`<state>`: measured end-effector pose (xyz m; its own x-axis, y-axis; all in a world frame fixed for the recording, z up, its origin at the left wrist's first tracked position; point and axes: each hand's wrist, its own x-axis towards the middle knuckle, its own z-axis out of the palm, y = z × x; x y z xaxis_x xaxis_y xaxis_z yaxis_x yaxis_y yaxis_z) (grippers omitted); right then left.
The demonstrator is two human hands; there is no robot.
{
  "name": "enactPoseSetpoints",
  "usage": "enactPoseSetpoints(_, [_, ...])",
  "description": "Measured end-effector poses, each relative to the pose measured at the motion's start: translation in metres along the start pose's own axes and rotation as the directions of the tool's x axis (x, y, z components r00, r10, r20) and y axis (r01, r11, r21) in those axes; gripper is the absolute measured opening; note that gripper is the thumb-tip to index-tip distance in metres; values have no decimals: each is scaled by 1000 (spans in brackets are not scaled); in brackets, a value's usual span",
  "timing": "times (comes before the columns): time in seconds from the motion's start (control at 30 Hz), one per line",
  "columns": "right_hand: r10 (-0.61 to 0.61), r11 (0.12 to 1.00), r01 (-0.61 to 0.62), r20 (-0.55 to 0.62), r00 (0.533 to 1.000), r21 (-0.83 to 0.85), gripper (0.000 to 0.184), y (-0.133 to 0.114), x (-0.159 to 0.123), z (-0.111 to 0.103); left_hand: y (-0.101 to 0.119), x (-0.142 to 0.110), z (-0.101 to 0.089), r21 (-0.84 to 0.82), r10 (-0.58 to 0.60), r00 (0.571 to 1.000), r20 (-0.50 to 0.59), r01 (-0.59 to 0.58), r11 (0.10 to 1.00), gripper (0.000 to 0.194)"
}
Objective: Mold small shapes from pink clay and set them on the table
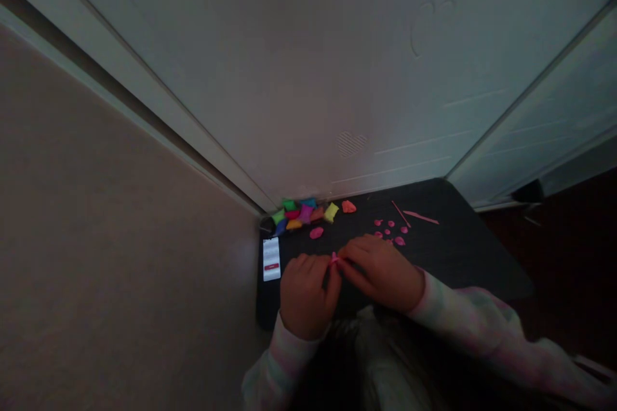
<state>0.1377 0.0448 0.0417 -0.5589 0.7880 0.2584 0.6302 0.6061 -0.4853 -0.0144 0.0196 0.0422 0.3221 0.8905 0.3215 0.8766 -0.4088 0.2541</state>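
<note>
Above the near part of a dark table [463,250], both my hands meet around a small piece of pink modelling clay [334,258]. My left hand [308,289] pinches it from the left between thumb and fingers. From the right, my right hand [385,270] closes its fingertips on the same piece. The exact shape of the clay is partly hidden by the fingers. Beyond my right hand lie several small pink clay pieces [400,241], some petal-like. A larger pink lump [316,232] rests just past my left hand.
Colourful clay packets [306,213] are heaped at the back left, beside an orange lump [348,206]. A lit phone [271,259] lies at the left edge. Two thin pink tools [421,217] lie at the back right. A white panel [289,77] rises behind the table; a wall [144,237] stands left.
</note>
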Motion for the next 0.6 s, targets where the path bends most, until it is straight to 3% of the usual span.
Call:
enactPoseSetpoints(0.13, [-12, 1000, 10, 90, 996, 16, 15, 1, -1, 0, -2, 0, 0, 76, 31, 996, 81, -37, 996, 14])
enactPoseSetpoints(0.3, [7, 1000, -8, 114, 993, 14, 15, 0, -1, 2, -1, 0, -2, 89, 17, 993, 120, -28, 996, 15])
enactPoseSetpoints(0.47, [36, 998, -39, 57, 998, 55, 17, -2, -1, 1, 0, -1, -1, 39, -21, 998, 63, 19, 999, 22])
enactPoseSetpoints(0.6, [33, 993, -39, 55, 998, 109, 20, -2, 0, 1, 2, -2, 0, -93, -91, 996, 15, 92, 991, 22])
